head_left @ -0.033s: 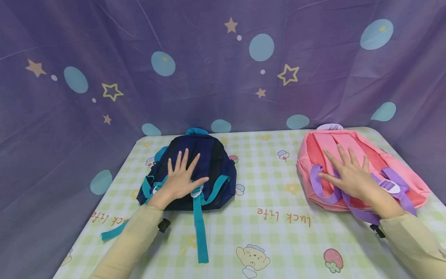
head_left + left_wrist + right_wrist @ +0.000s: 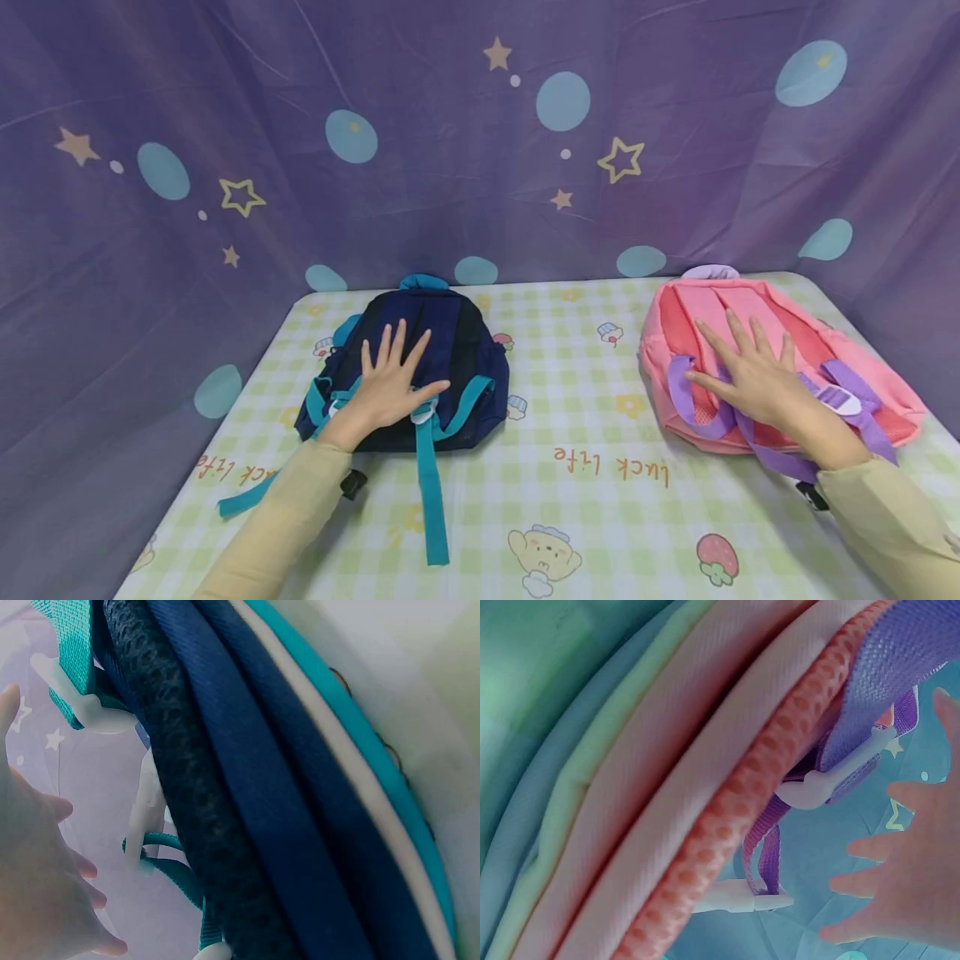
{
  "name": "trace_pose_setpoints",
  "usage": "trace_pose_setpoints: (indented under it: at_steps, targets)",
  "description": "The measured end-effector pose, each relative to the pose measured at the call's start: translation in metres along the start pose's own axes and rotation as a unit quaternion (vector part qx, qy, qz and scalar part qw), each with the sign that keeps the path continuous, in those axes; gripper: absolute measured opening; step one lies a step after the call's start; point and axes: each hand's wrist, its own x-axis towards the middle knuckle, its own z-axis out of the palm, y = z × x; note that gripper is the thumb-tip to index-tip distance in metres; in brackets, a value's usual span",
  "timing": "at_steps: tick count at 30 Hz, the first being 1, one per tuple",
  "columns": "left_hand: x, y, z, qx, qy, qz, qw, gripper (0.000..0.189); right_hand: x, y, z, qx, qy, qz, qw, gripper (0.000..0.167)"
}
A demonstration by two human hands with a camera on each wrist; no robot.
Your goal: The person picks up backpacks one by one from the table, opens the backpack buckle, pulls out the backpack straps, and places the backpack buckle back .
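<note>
A navy backpack (image 2: 468,346) with teal straps (image 2: 430,500) lies on the left of the table, its strap side up. Over its middle is my left hand (image 2: 386,392), palm down with fingers spread. The left wrist view has this hand (image 2: 37,885) apart from the bag's padded edge, with white buckles (image 2: 146,802) between. A pink backpack (image 2: 750,296) with purple straps (image 2: 681,392) lies on the right. My right hand (image 2: 757,383) is spread above it, holding nothing. From the right wrist, gaps show between that hand (image 2: 915,877) and the coral mesh padding (image 2: 727,802).
A green-and-white checked cloth (image 2: 585,375) printed with cartoon figures covers the table. Purple curtains (image 2: 450,208) with stars and blue spots hang behind and along the sides. A teal strap end reaches toward the front, and black clips (image 2: 352,483) lie near the bags' lower edges.
</note>
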Motion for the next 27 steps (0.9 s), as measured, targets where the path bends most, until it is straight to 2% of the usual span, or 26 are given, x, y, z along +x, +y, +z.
trace_pose_setpoints:
  at_steps: [8, 17, 27]
  targets:
    - [-0.002, -0.001, -0.001, 0.004, -0.001, -0.004, 1.0000, 0.093, -0.001, -0.006, -0.005, 0.009, 0.002, -0.014, 0.9999, 0.086]
    - [-0.002, -0.003, -0.010, 0.019, 0.006, -0.004, 0.9998, 0.092, 0.004, -0.031, -0.008, 0.018, 0.009, -0.037, 0.9991, 0.083]
    - [-0.019, -0.015, -0.016, -0.008, 0.025, -0.006, 0.9996, 0.090, 0.018, -0.060, 0.006, 0.036, 0.017, -0.081, 0.9960, 0.079]
